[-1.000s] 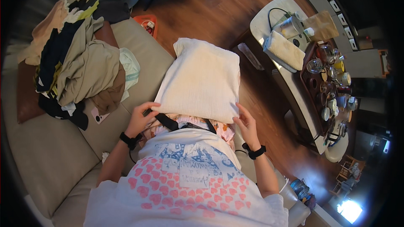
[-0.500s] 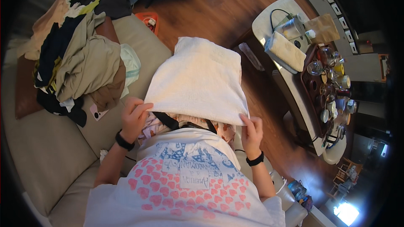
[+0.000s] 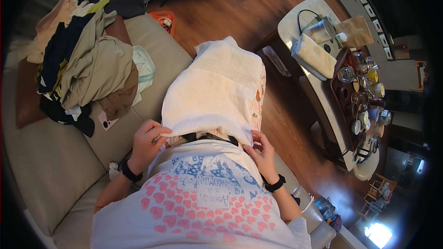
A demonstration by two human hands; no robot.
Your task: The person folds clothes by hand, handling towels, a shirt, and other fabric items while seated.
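I saw the left hand [image 3: 147, 143] and right hand [image 3: 262, 153] pinching near corners | soft white fabric towel [image 3: 212, 90] lay spread, near edge uneven, over the lap [image 3: 259, 108] | tangled multicoloured clothing heap [image 3: 94, 71] sat unfolded on the beige leather sofa [image 3: 46, 161]

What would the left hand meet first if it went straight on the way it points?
The white cloth, whose near left corner the left hand appears to pinch; whether the hand would slide over or under it is unclear.

Rough, matt cloth on this towel [image 3: 210, 92], smooth leathery sofa [image 3: 53, 166], wood floor [image 3: 244, 11] gleaming, paper bag [image 3: 355, 31] dull!
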